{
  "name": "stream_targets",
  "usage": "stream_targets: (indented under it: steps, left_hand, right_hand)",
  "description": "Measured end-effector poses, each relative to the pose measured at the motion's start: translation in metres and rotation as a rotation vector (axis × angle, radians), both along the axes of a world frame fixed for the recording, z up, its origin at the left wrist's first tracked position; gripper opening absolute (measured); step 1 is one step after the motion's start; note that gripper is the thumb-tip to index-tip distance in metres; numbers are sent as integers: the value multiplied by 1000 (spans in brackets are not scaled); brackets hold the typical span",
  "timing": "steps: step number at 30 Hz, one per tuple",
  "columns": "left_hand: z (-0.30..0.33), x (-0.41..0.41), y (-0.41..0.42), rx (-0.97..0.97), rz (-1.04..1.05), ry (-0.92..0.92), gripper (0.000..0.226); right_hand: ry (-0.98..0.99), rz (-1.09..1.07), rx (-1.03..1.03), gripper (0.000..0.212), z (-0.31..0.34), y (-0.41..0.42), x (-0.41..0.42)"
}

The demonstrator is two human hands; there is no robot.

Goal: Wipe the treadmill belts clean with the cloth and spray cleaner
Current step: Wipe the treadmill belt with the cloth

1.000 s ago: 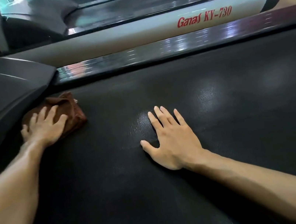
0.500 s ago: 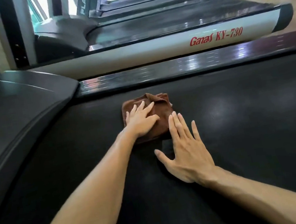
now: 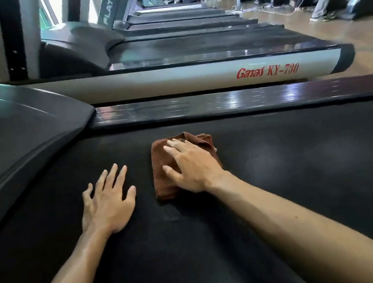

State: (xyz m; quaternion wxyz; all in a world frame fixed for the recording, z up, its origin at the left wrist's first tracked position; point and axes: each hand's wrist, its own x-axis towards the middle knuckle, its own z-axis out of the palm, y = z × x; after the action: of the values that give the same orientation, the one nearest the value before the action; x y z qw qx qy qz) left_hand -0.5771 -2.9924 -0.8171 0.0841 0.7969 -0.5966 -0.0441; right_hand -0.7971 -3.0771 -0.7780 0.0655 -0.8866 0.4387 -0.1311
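**Spotter:** Where's the cloth right now?

**Operator:** I see the brown cloth (image 3: 163, 169) lying folded on the black treadmill belt (image 3: 307, 171), towards the far side of it, a little short of the glossy side rail (image 3: 223, 102). The right hand (image 3: 193, 164) lies flat on top of it, fingers straight and slightly spread, palm pressing down. Nothing is pinched or gripped; it just bears on the fabric.

**Spotter:** And the other hand?

**Operator:** The left hand (image 3: 108, 202) rests on the bare belt just beside the cloth, on its left, not touching it. Its fingers are fanned apart and flat, and it holds nothing.

**Spotter:** What surrounds the belt?

**Operator:** To my left, the dark motor cover (image 3: 20, 133) curves up from the belt's end. Beyond the rail stands the neighbouring treadmill (image 3: 171, 85), grey-sided, with red lettering reading "Ganas KY-730". More treadmills line up behind it. On the wooden floor (image 3: 334, 30) at upper right I can make out blurred legs of people standing.
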Motion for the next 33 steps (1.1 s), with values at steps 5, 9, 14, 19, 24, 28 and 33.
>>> stream_targets:
  steps: [5, 9, 14, 19, 24, 28, 33]
  left_hand:
    - [2, 1, 0, 12, -11, -20, 62]
    - [-2, 5, -2, 22, -24, -27, 62]
    - [-6, 5, -5, 9, -22, -26, 63]
    - [-4, 5, -4, 4, -11, -7, 63]
    - [-2, 5, -1, 11, -26, -7, 63]
    - [-1, 3, -2, 26, -23, -4, 64]
    - [-5, 8, -3, 27, -28, -30, 63]
  right_hand:
    - [52, -125, 167, 74, -20, -13, 18]
    - [44, -523, 159, 76, -27, -39, -39]
    - [116, -689, 193, 74, -21, -86, -39]
    - [174, -215, 146, 72, -20, -49, 23]
    - [146, -177, 145, 72, -24, 12, -56]
    - [186, -501, 200, 74, -19, -41, -60]
    - [197, -190, 121, 74, -27, 7, -16]
